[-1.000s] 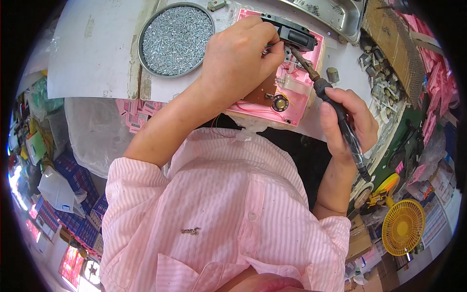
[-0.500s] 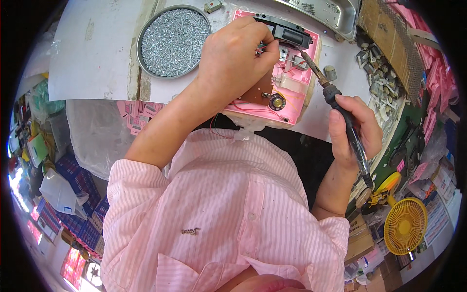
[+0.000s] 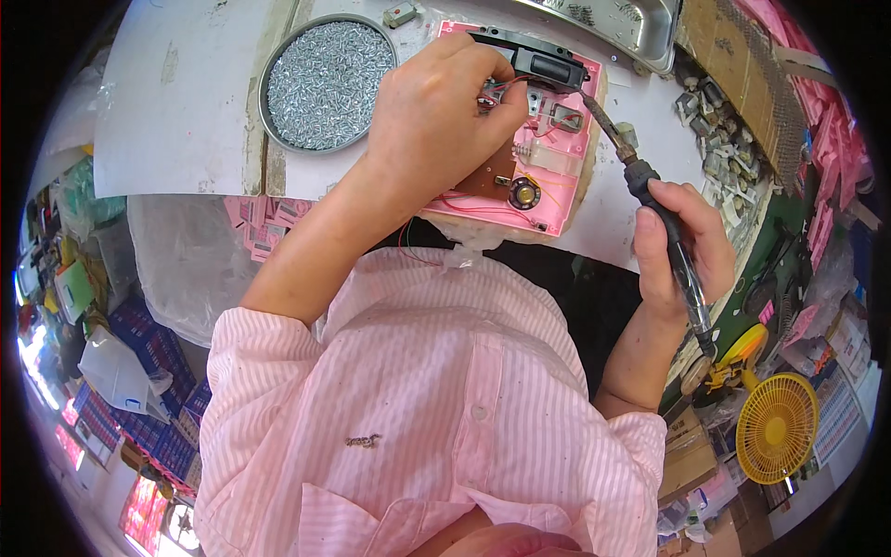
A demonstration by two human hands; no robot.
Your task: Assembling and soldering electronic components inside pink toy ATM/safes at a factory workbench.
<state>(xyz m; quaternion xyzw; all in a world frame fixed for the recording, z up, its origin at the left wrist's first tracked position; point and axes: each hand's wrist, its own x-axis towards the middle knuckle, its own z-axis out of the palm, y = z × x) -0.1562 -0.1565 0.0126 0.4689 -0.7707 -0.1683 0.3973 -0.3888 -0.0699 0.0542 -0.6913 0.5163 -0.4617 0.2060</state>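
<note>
My left hand (image 3: 432, 111) is over a pink plastic panel (image 3: 557, 209), its thumb and forefinger pinched on a thin wire (image 3: 524, 80). The fingertips partly hide the spot. Beside them, along the panel's far edge, lies a black battery holder-like housing (image 3: 549, 69). My right hand (image 3: 691, 246) grips a soldering iron (image 3: 670, 227) by its dark handle. The iron's tip points up and left, close to the right end of the black housing; whether it touches cannot be made out. On the panel sit a brown circuit board (image 3: 487, 178), a small round speaker (image 3: 524, 193) and a small motor (image 3: 565, 117).
A round tray (image 3: 329, 88) full of small metal screws stands left of the panel. A metal tray (image 3: 640, 32) is at the far right. Several small motors (image 3: 713, 139) lie heaped beside a cardboard piece (image 3: 742, 84). A yellow fan (image 3: 778, 427) stands low at the right.
The soldering iron and right hand have shifted very slightly rightward relative to the panel. The left hand keeps its pinch, and a wire now shows more plainly by its fingertips.
</note>
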